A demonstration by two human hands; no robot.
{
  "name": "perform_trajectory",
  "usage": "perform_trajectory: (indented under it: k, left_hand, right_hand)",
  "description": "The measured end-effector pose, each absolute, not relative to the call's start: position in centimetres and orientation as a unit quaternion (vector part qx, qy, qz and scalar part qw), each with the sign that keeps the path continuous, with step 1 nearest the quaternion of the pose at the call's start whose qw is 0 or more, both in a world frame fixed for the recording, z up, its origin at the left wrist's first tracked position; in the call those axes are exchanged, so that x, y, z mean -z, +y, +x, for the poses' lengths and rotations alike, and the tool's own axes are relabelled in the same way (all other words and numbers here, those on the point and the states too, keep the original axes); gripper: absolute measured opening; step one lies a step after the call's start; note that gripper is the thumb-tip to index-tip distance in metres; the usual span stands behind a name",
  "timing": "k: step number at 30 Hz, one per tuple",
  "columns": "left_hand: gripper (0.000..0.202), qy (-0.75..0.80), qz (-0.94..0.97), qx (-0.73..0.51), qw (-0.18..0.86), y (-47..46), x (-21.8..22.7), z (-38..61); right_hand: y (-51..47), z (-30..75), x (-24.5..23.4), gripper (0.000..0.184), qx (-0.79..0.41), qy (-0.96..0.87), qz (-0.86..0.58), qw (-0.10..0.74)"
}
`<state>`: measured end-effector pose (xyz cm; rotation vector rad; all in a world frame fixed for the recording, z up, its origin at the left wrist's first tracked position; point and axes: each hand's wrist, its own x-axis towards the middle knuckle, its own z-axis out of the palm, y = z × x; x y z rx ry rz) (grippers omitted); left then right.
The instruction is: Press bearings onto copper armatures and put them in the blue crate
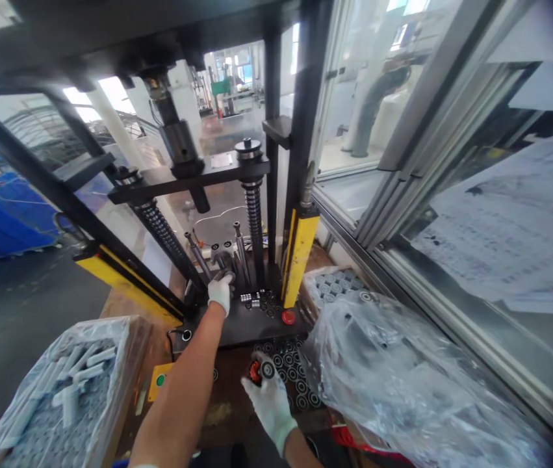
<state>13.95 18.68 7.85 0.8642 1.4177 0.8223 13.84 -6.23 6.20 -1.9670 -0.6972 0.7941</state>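
Observation:
My left hand (221, 290), in a white glove, reaches forward onto the black base plate (247, 325) of a press and is closed around a metal part at the fixture (225, 260) under the ram (181, 146). Nearer to me, my right hand (269, 396), also gloved, pinches a round bearing (268, 370) between its fingertips, just above a tray of black bearings (293, 374). A few small bearings (257, 300) lie on the base plate beside my left hand.
Yellow light-curtain posts (300, 257) flank the press, with a red button (288, 317) on the plate. A plastic-lined box of grey shafts (69, 390) stands at the left. A crumpled plastic bag (403, 377) covers trays at the right. A glass guard wall (451, 195) runs along the right.

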Motion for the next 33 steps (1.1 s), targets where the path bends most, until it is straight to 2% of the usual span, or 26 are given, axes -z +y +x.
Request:
perform_trajectory:
  k: [3,5,7,9,12,14,18,21,23,25,28,30,33]
  left_hand:
    - [0.034,0.623,0.339,-0.345,0.615,18.8,-8.9,14.6]
    - [0.033,0.617,0.336,-0.354,0.617,18.1,-9.8,13.8]
    - [0.035,0.577,0.375,-0.376,0.62,15.7,-10.0,11.3]
    - [0.037,0.511,0.446,-0.385,0.626,11.5,-8.9,7.4]
    - [0.04,0.522,0.472,-0.284,0.651,3.3,-4.5,0.0]
    - [0.04,0.577,0.501,-0.208,0.611,-1.5,-1.2,-4.9]
    - [0.039,0.627,0.618,-0.218,0.422,-4.4,1.7,-12.2]
    - [0.044,0.658,0.668,-0.222,0.269,-2.0,0.9,-14.9]
    - [0.049,0.675,0.674,-0.205,0.221,-0.1,0.4,-15.6]
    - [0.053,0.685,0.669,-0.18,0.224,0.9,0.3,-15.8]
    - [0.053,0.689,0.664,-0.149,0.251,1.1,0.8,-15.8]
    - [0.052,0.688,0.668,-0.134,0.248,0.9,1.0,-15.8]
    - [0.052,0.687,0.678,-0.119,0.231,0.8,0.8,-15.8]
  right_hand:
    - [-4.8,14.8,-9.7,0.025,-0.36,-0.242,-0.786,0.441]
    - [-3.1,15.6,-13.1,0.032,-0.368,-0.228,-0.764,0.478]
    - [-0.5,16.3,-16.4,0.041,-0.327,-0.237,-0.752,0.52]
    - [2.7,16.9,-18.8,0.047,-0.264,-0.257,-0.748,0.552]
    - [7.5,17.6,-19.8,0.048,-0.198,-0.268,-0.728,0.599]
    - [10.0,17.9,-19.1,0.049,-0.184,-0.267,-0.711,0.624]
    - [12.4,18.0,-17.1,0.057,-0.176,-0.265,-0.699,0.64]
    - [13.0,18.0,-17.2,0.053,-0.16,-0.29,-0.734,0.593]
    - [13.7,18.1,-18.1,0.046,-0.148,-0.325,-0.779,0.516]
    - [14.9,18.4,-19.1,0.041,-0.148,-0.359,-0.828,0.404]
    - [17.6,19.2,-20.0,0.045,-0.156,-0.401,-0.864,0.262]
    - [19.6,19.7,-20.1,0.048,-0.165,-0.424,-0.863,0.222]
    - [21.6,20.3,-20.2,0.053,-0.203,-0.427,-0.852,0.226]
